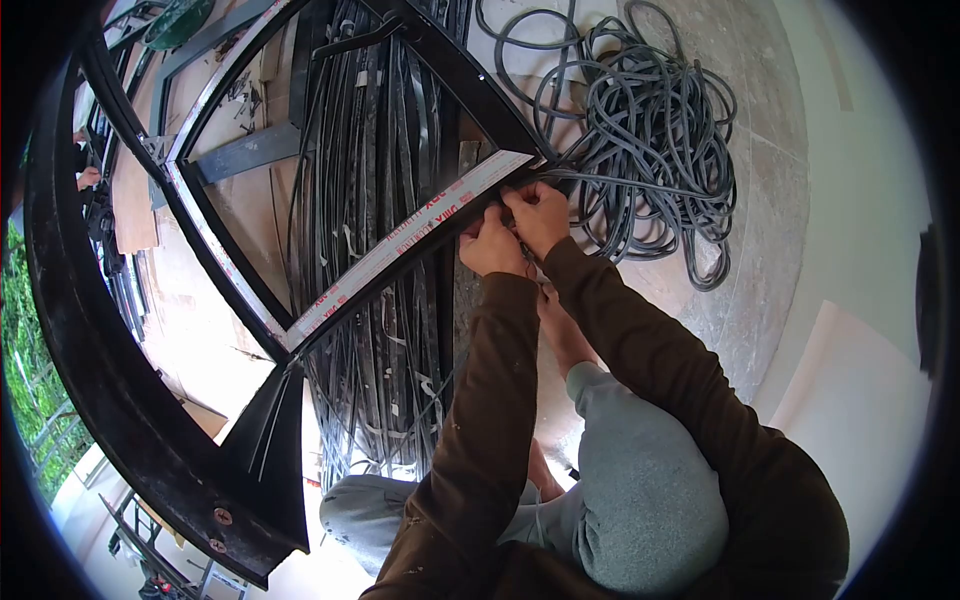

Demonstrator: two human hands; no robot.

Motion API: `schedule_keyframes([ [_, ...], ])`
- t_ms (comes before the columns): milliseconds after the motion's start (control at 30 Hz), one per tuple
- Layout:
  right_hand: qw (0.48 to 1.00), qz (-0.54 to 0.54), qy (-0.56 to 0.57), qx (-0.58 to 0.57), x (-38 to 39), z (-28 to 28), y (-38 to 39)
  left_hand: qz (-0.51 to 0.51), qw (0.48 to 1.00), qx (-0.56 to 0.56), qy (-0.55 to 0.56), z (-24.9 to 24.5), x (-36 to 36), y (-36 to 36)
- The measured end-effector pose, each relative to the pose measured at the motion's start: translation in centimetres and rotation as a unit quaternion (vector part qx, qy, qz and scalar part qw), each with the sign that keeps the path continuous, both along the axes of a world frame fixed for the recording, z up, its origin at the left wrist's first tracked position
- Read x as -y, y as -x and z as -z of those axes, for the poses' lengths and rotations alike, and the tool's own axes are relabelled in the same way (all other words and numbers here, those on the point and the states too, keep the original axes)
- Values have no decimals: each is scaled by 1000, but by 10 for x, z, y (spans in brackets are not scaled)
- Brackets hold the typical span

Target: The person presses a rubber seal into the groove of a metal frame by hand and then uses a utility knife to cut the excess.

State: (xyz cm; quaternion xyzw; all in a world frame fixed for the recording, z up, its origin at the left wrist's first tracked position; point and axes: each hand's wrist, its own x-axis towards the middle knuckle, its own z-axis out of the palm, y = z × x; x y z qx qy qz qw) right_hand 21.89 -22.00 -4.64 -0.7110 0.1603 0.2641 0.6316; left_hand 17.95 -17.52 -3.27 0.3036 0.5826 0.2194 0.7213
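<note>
Pinched at the black frame [478,95], my left hand [494,246] and right hand [541,218] held something indistinct; I judged the frame stiff, best supported at corners.

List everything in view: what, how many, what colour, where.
Frame: one, black, centre
Tape: strips, white with red print, on frame
Handle: one, black, on frame, top
Loose strips: many, dark, under frame
Cord pile: one, dark grey, upper right
Beam: one, black, left
Screws: two, coppery, beam's lower end
Grey bar: one, upper left
Greenery: green, far left
Wall: pale, right
Another person's hand: one, left edge
Left hand, right hand: bare, at frame's near edge
Sleeves: two, brown, below hands
Trousers: grey, bottom
</note>
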Motion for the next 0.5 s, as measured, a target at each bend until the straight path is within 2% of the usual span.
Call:
schedule_keyframes([
  [100, 994, 6, -92, -61, 8, -1, 0, -1, 999, -31, 5, 1, 1, -2],
  [200, 998, -35, -53, -7, 8, -1, 2, 5, 999, -46, -11, 3, 0, -3],
  [300, 999, -22, -42, -21, 6, -4, -2, -8, 1000, -20, 4, 0, 2, -4],
  [400, 991, -36, -106, -77, 9, -13, -6, -8, 1000, -8, 23, -8, 0, -3],
  [500, 993, -27, -93, -66, 7, -9, -5, -16, 999, -22, 42, -11, 1, -5],
])
